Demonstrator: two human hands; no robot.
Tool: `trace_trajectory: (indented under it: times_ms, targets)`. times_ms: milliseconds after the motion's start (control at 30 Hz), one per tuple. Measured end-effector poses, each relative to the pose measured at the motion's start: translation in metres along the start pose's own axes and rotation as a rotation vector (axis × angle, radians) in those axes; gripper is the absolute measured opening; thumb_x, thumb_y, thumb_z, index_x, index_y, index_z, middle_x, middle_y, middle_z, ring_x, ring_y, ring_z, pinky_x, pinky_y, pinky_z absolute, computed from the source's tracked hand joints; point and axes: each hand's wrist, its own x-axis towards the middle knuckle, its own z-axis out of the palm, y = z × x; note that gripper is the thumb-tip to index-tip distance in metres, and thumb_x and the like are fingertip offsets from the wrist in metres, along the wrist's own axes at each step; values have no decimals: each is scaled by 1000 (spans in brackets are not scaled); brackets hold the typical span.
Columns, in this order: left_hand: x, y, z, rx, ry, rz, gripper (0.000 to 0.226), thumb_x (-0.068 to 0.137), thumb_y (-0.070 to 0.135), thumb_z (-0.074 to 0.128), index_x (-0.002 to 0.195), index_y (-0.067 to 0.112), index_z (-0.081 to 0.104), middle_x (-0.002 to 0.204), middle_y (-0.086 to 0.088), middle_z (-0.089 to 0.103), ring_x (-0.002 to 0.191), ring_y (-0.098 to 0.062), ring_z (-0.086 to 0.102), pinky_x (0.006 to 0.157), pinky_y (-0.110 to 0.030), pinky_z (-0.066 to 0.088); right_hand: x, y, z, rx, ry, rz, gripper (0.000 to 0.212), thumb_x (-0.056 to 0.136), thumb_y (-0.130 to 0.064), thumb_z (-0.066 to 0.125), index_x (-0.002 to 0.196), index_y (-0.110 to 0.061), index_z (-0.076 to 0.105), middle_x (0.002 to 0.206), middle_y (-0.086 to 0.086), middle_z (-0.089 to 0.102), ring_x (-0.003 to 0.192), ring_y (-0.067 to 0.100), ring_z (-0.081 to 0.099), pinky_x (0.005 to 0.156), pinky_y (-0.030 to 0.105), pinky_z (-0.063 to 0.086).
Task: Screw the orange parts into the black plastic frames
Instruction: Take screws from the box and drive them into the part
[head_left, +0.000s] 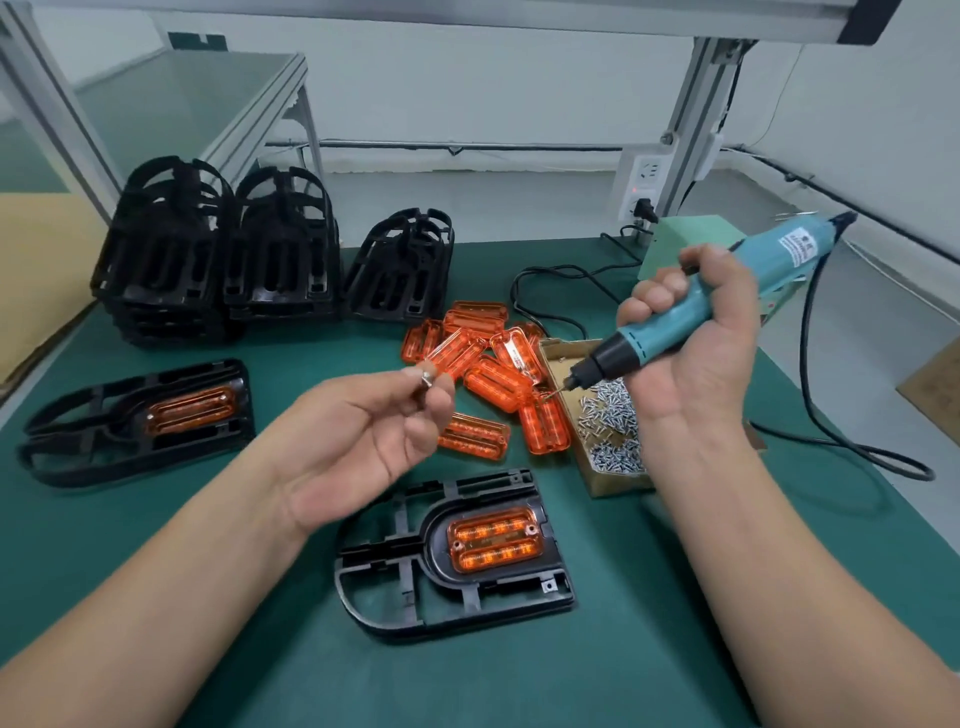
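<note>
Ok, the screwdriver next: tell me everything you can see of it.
The screwdriver is a teal, plastic-looking electric tool with a black nose, a thin bit and a white label near its rear, where a black cord leaves. The right hand grips its middle, fingers curled round it. It is held in the air, tilted, bit pointing down-left above the left edge of the box of screws.

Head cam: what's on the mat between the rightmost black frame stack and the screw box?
A loose pile of orange parts fills that stretch, reaching the left wall of the screw box. This shows in the head view.
</note>
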Motion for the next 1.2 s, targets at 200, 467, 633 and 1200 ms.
trace_trajectory:
  times_ms: [200, 467, 633, 1200]
  targets:
    - [-6, -2, -1, 34, -2, -25, 10, 98, 6, 58, 108, 8, 56, 93, -7, 61, 68, -8, 50, 47, -15, 41, -11, 21, 35, 41, -66, 54, 12, 101, -15, 61, 89, -14, 60, 70, -2, 52, 57, 10, 52, 55, 25, 48]
    - [-16, -13, -1, 218, -35, 11, 6, 96, 7, 69, 95, 4, 74, 100, -14, 68, 67, -9, 56, 49, -17, 46, -22, 30, 43, 116, -53, 72, 12, 100, -17, 61, 88, -15, 59, 70, -3, 51, 56, 9, 50, 54, 23, 46]
    - [-18, -19, 6, 236, -34, 4, 8, 96, 9, 69, 102, 4, 69, 93, -10, 63, 64, -8, 51, 47, -16, 44, -31, 30, 39, 95, -77, 86, 12, 101, -17, 59, 90, -16, 60, 71, -3, 49, 57, 8, 48, 55, 23, 47]
    - [-21, -29, 12, 202, -15, 19, 22, 87, 9, 78, 106, 2, 69, 94, -12, 66, 68, -12, 58, 50, -19, 50, -37, 26, 39, 100, -112, 75, 12, 101, -19, 58, 90, -16, 60, 71, -4, 48, 57, 9, 47, 56, 24, 46]
